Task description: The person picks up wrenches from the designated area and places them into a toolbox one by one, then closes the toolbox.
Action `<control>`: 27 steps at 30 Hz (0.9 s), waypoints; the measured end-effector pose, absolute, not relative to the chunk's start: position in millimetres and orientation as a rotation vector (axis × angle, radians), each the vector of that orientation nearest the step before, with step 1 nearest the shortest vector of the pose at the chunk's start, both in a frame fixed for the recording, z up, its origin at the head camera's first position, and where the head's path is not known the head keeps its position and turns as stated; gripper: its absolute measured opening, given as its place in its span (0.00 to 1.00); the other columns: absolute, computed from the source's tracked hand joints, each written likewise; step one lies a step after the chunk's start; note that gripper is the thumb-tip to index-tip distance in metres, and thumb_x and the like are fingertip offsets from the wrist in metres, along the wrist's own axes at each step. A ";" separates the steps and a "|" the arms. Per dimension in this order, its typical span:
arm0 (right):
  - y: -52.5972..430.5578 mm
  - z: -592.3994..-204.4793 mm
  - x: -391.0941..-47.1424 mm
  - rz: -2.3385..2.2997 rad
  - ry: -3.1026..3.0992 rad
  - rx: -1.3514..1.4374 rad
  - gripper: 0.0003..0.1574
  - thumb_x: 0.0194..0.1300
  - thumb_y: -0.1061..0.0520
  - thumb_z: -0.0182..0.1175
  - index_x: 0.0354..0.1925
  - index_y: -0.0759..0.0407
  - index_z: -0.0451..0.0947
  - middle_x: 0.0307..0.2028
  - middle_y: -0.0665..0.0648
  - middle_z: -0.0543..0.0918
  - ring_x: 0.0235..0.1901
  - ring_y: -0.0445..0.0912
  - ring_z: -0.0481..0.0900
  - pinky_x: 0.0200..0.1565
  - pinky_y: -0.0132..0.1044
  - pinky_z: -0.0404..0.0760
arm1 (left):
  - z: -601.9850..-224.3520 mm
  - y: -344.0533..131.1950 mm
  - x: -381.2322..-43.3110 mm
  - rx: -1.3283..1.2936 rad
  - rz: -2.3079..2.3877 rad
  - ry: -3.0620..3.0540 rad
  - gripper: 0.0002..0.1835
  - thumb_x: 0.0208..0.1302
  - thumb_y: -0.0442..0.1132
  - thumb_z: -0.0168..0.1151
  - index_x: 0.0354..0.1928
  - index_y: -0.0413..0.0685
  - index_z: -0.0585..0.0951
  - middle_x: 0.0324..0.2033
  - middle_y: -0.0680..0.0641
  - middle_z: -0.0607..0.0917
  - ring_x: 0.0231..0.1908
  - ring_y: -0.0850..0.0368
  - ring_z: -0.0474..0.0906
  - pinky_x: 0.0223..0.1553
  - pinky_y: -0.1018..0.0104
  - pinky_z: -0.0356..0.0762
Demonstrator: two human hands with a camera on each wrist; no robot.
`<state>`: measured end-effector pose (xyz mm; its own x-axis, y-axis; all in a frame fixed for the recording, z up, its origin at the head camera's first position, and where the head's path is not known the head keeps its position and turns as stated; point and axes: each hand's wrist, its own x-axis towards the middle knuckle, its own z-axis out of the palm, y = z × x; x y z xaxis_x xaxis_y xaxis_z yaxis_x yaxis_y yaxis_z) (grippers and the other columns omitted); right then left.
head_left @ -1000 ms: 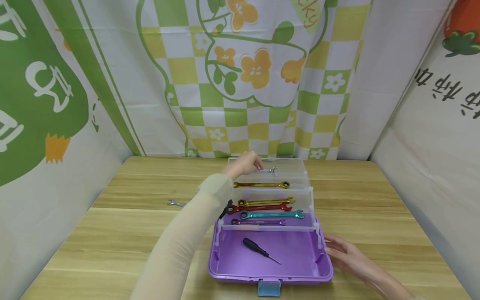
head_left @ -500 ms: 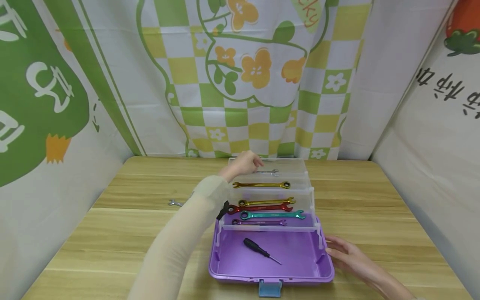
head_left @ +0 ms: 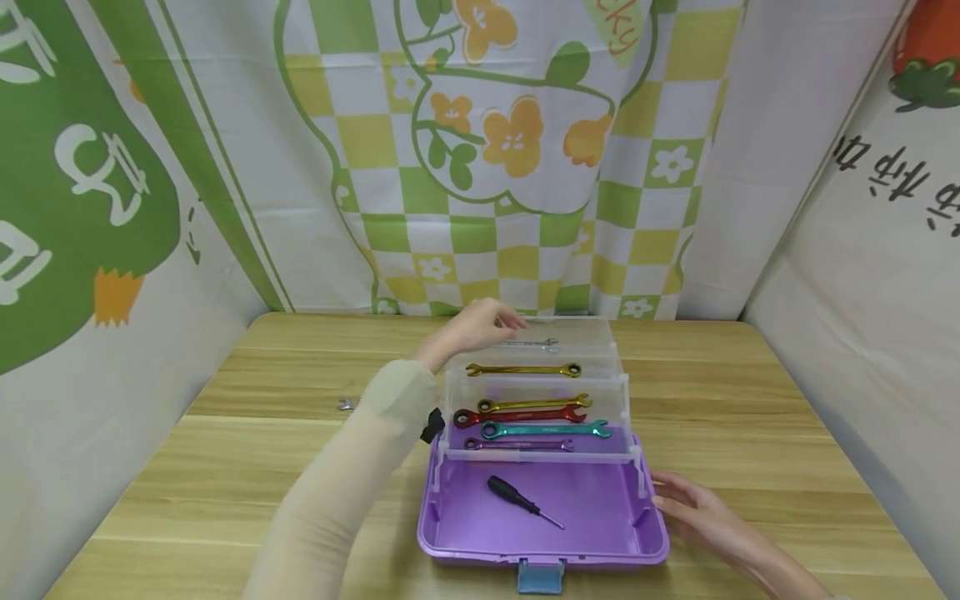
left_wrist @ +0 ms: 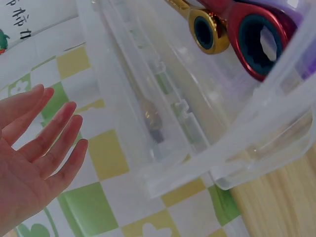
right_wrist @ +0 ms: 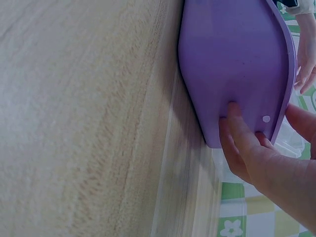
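My left hand (head_left: 480, 325) hovers at the left end of the clear top tray (head_left: 585, 329), its fingers spread and holding nothing in the left wrist view. A silver wrench (head_left: 536, 342) lies in that tray, just right of the fingers. In the tiers below are gold wrenches (head_left: 525, 370), a red wrench (head_left: 525, 415), a teal wrench (head_left: 547, 430) and a purple wrench (head_left: 517, 445). My right hand (head_left: 693, 508) touches the outer right wall of the purple toolbox (head_left: 525, 557), fingers extended on it and thumb at the rim (right_wrist: 291, 84).
A black screwdriver (head_left: 513, 496) lies on the toolbox floor. Another silver wrench (head_left: 345, 404) is on the wooden table (head_left: 247, 450) at the left, mostly hidden behind my left sleeve (head_left: 352, 467). A blue latch (head_left: 540, 577) hangs at the box's front. Patterned curtain (head_left: 517, 242) stands behind the table.
My left hand has let go of the silver wrench in the top tray and drawn slightly left, its fingers opening. The right hand has stayed at the toolbox wall.
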<state>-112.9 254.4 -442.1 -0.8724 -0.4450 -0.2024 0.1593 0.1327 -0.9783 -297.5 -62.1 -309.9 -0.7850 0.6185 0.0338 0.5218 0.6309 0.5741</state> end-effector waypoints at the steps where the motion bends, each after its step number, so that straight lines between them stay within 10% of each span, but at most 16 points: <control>1: 254.5 -442.1 -113.0 -1.790 1.968 -0.273 0.41 0.66 0.56 0.46 0.59 0.84 0.36 0.57 0.81 0.55 0.51 0.45 0.70 0.51 0.37 0.71 | -308.2 -64.6 -296.0 0.946 0.867 2.687 0.12 0.61 0.34 0.53 0.46 0.41 0.79 0.42 0.43 0.81 0.43 0.50 0.76 0.44 0.62 0.73; 27: 254.8 -442.5 -112.3 -1.801 1.946 -0.330 0.41 0.67 0.57 0.44 0.59 0.84 0.35 0.57 0.83 0.53 0.50 0.39 0.70 0.51 0.36 0.71 | -335.5 -142.3 -271.5 0.919 1.155 2.787 0.13 0.58 0.32 0.55 0.44 0.33 0.78 0.40 0.37 0.81 0.38 0.46 0.77 0.41 0.57 0.74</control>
